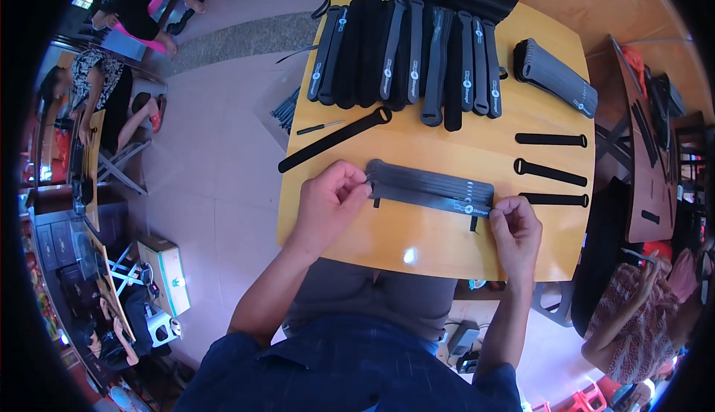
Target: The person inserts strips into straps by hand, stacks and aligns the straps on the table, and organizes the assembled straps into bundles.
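Grey straps, both hands pinching ends

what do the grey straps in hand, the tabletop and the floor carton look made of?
Grey straps: probably textile, perhaps hook-and-loop; mostly matte, in thin flat layers.
Tabletop: varnished wood or wood-look laminate; yellow-tan, smooth and glossy, showing a bright reflection.
Carton: likely cardboard; boxy, pale tan, flat dull sides.

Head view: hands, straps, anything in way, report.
Left hand pinching left end of grey cinch straps. Right hand pinching right end. Black cinch strap beside right hand.
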Demonstrator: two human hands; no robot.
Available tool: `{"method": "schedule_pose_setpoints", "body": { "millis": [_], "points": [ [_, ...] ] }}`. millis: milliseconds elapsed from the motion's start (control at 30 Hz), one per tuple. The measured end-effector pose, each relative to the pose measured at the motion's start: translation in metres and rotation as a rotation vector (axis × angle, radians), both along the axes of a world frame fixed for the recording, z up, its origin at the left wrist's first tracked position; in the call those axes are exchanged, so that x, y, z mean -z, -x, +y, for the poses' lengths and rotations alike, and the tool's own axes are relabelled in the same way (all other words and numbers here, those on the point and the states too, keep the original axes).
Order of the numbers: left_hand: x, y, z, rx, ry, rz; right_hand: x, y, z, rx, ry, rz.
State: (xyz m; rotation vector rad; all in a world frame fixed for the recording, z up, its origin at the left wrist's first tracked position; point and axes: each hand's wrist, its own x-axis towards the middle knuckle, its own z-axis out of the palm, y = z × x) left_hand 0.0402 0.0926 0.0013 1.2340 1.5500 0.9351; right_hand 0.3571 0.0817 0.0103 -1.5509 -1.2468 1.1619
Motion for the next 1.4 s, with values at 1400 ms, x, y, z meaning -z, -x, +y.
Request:
{"method": "schedule_pose_setpoints", "body": {
  "millis": [1400],
  "points": [
    [-0.0001, -0.0048, 0.0016, -0.002, -0.068, 0.045, 0.0031, 0.0064, 0.0053, 0.060, -0.005, -0.141]
  ]
}}
